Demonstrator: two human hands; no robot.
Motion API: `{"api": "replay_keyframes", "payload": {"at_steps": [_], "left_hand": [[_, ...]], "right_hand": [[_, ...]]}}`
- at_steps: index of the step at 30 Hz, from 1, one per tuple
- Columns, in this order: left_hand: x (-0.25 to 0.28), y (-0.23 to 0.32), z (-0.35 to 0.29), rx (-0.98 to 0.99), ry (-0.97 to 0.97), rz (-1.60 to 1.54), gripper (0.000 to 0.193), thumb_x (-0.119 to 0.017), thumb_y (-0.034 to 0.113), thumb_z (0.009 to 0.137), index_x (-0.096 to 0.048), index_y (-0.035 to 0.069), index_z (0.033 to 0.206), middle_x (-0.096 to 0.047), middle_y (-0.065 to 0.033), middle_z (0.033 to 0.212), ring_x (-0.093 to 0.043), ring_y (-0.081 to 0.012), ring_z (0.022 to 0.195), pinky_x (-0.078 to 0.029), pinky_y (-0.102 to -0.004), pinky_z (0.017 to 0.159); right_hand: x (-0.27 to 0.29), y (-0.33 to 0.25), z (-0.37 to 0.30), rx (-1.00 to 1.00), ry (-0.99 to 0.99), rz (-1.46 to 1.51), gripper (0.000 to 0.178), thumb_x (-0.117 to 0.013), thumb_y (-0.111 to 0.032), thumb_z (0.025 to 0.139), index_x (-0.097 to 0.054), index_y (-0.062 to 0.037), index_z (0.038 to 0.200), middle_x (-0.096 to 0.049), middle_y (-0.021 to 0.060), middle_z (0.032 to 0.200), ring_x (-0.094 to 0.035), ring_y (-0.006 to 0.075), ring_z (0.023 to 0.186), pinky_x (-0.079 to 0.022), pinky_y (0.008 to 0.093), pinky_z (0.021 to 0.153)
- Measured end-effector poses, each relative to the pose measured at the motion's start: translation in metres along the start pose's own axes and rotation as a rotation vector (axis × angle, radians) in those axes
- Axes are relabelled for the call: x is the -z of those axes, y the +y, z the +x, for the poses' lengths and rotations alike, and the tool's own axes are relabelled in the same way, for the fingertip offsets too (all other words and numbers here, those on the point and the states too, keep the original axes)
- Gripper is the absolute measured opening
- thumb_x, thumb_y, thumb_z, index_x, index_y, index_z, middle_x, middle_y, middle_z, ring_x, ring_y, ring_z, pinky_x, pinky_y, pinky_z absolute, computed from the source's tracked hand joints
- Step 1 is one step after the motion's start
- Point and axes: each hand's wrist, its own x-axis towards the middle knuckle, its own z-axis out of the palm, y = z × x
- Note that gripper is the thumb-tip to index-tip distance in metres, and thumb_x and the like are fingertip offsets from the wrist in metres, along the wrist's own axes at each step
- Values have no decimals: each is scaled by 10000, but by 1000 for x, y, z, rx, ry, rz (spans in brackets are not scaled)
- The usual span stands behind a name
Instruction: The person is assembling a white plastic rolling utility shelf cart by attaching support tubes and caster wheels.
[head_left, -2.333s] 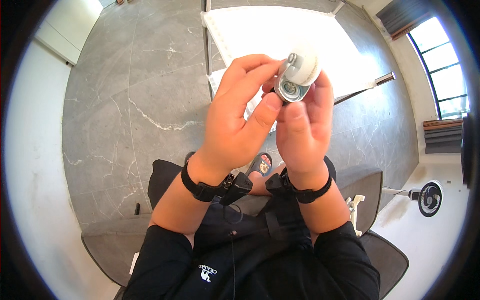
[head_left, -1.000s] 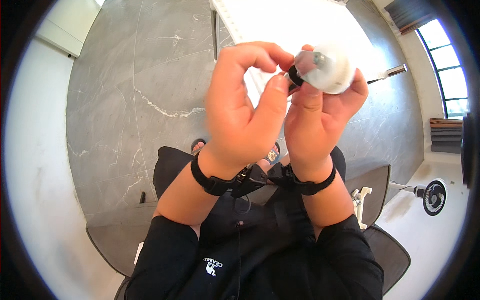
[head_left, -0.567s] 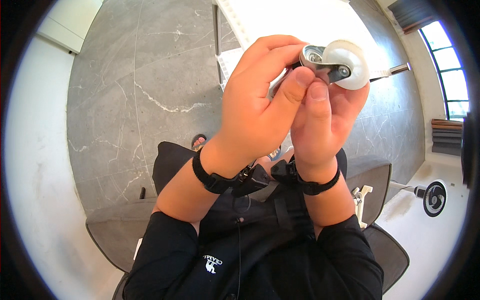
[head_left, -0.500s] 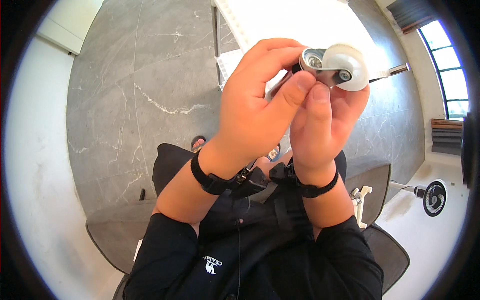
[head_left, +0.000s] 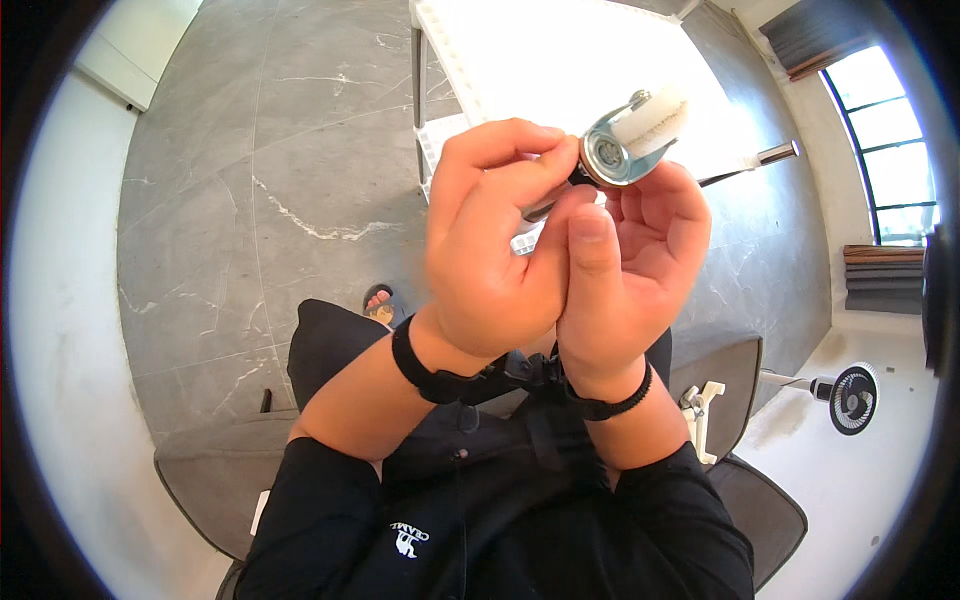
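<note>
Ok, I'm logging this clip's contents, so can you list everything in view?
caster wheel: one, white wheel in a silver metal bracket, held up between both hands
table: one, white, beyond the hands
floor: grey marble-look tiles, left and centre
fan: one, black, on the floor at right
window: one, bright, upper right
wristbands: two, black, one on each wrist
left hand: fingers gripping the caster's stem side
right hand: cradling the caster from below

Grey marble-veined floor (head_left: 250, 150) under a white table (head_left: 560, 60), a standing fan (head_left: 850, 398) at the right.
</note>
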Motion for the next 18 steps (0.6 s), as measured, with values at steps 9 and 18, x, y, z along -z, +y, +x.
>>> {"api": "replay_keyframes", "payload": {"at_steps": [9, 18], "left_hand": [[12, -1, -4, 133, -80, -171, 198, -600, -77, 852, -670, -31, 1032, -621, -169, 1110, -632, -245, 922, -525, -322, 777], [10, 1, 15, 488, -251, -444, 298, -571, 143, 971, -621, 8, 1232, -628, -129, 1185, -576, -222, 1035, -451, -346, 918]], "right_hand": [[5, 4, 16, -167, -121, 150, 433, -649, -40, 961, -466, 65, 1339, -611, 146, 1241, -591, 192, 1119, -463, 343, 998], [17, 9, 20, -322, -250, 255, 458, -502, -214, 1067, -396, 53, 1425, -599, 123, 1313, -557, 163, 1181, -448, 310, 1005]]}}
